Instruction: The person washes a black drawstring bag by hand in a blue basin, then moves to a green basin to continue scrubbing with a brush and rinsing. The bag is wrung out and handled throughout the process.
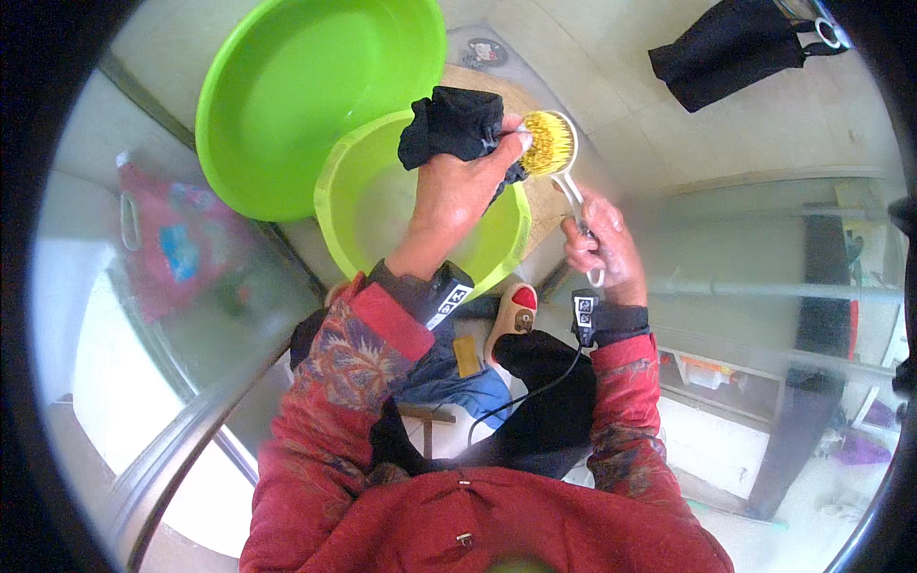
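Observation:
Above a light-green plastic basin, my left hand grips a bunched black cloth, perhaps a small garment. Part of the cloth hangs down past my palm on the right. My right hand is closed around the white handle of a round scrub brush. Its yellow bristles face left and meet the cloth and the thumb of my left hand. Cloudy liquid seems to lie in the basin, partly hidden by my left hand and forearm.
A larger bright-green basin leans behind the smaller one. Another black cloth item hangs at the upper right. Glass panels stand on both sides, with a pink bag behind the left one. Below the basin are my slipper and blue fabric.

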A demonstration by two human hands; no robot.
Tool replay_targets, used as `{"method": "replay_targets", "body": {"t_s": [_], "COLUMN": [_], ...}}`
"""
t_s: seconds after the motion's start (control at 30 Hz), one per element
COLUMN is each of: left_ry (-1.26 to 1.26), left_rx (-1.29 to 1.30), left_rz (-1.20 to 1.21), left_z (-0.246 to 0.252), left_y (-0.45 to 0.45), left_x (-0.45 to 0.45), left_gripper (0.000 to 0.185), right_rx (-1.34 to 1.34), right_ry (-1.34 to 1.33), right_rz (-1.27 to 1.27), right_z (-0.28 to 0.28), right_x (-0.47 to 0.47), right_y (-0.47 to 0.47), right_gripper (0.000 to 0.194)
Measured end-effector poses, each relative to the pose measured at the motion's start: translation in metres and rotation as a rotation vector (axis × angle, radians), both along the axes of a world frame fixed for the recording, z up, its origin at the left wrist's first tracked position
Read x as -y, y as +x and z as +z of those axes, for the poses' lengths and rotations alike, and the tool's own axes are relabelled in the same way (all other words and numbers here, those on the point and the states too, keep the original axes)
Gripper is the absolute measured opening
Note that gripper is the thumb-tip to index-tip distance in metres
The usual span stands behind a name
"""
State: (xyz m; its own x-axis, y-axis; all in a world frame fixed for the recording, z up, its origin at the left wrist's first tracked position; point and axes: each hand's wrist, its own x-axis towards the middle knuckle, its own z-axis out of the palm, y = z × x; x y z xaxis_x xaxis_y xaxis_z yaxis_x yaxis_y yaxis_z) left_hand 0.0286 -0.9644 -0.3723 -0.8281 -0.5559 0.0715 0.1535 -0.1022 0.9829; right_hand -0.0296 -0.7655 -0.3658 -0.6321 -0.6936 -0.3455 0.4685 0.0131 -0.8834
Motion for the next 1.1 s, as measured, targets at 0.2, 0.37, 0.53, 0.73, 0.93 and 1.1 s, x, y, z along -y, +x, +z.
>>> {"method": "replay_targets", "body": {"t_s": [0.2, 0.37, 0.53, 0.73, 0.93, 1.1], "left_ry": [0.092, 0.611, 0.729, 0.987, 1.112, 1.017], "left_rx": [0.009, -0.103, -0.147, -0.232, -0.272, -0.255], "left_rz": [0.03, -0.104, -0.173, -0.286, -0.273, -0.345], "left_z": [0.003, 0.01, 0.006, -0.006, -0.006, -0.007], "left_y": [-0.011, -0.009, -0.007, -0.013, -0.023, -0.031], "left_x": [0.005, 0.009, 0.014, 0.029, 0.045, 0.046], "left_gripper": [0.018, 0.016, 0.018, 0.032, 0.04, 0.038], "right_rx": [0.017, 0.102, 0.061, -0.568, -1.02, -1.026], "right_ry": [-0.015, -0.182, -0.132, 0.295, 0.659, 0.996], "right_rz": [-0.035, -0.03, -0.098, 0.027, -0.029, -0.202], "right_z": [0.0, 0.002, 0.003, -0.006, -0.047, -0.087], "right_x": [-0.001, -0.001, -0.001, -0.003, -0.018, -0.051], "right_y": [0.001, 0.003, 0.006, 0.002, -0.033, -0.066], "right_gripper": [0.049, 0.051, 0.05, 0.035, 0.03, 0.033]}}
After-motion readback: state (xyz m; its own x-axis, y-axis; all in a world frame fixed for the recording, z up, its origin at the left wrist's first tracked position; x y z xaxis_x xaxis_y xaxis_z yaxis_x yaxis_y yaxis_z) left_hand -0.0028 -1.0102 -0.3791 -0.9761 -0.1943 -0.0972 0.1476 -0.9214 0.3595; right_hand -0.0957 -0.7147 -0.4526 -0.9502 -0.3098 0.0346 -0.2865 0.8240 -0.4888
